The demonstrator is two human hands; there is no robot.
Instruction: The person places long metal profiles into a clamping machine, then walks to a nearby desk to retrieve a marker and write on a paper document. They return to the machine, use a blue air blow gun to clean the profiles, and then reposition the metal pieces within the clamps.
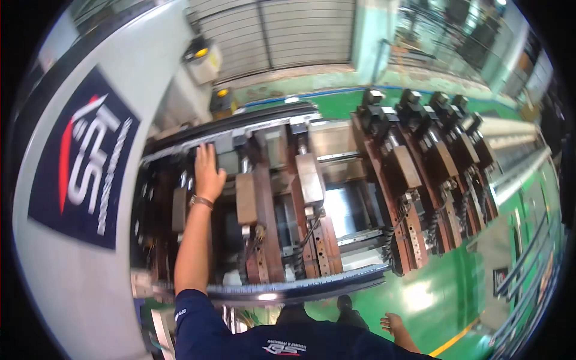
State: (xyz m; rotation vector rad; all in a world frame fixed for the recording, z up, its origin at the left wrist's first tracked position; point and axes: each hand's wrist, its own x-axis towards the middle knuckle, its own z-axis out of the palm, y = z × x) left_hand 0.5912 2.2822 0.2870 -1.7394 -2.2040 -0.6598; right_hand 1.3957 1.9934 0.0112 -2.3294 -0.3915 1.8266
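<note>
While reaching into the open machine bay, left hand laid flat on a grey metal block near the bay's upper rail, fingers released and spread, grasping nothing. Bracelet on that wrist, dark blue sleeve at the lower edge. Just right of the hand, 2 brown clamp blocks standing side by side, coiled cables hanging below them. Farther right, a row of at least 4 like units receding along the machine. Right hand low beside the body, well apart from the machine, fingers loosely released, holding nothing. Green floor beneath, yellow line across it. Grey panel at left, shutter door beyond.
</note>
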